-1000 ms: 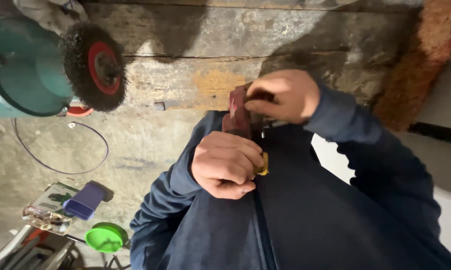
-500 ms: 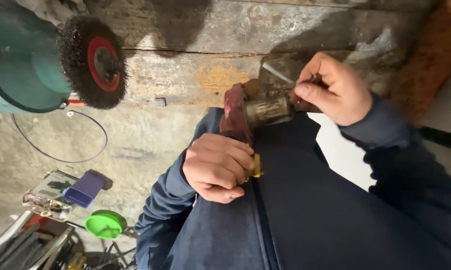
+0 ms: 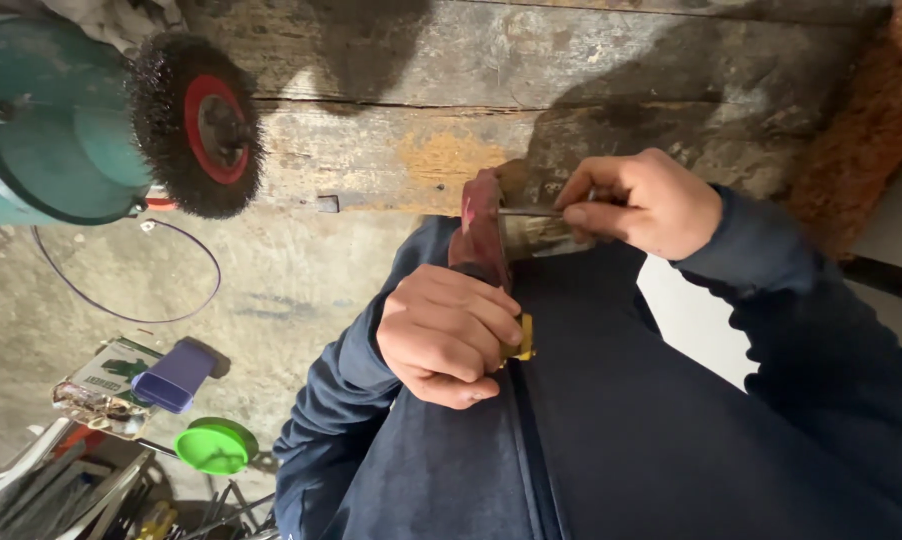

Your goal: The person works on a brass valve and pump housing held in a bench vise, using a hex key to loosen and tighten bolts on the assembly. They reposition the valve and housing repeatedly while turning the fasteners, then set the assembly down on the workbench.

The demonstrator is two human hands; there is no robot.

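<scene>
Two hands working a red tool.
Left hand (image 3: 449, 332) fists around the red tool (image 3: 479, 228); right hand (image 3: 643, 201) pinches a thin metal rod (image 3: 527, 211).

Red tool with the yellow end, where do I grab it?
Probably the red tool by its handle, coming from the picture's left as the left hand does. A whole fist fits there, the yellow end pokes out, and the red head stays free near the thin metal rod pinched by the right hand.

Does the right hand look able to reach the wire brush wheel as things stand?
Probably yes, but not freely: the right hand is pinching a thin metal rod, and the left hand with its red tool sits between it and the wire brush wheel.
</scene>
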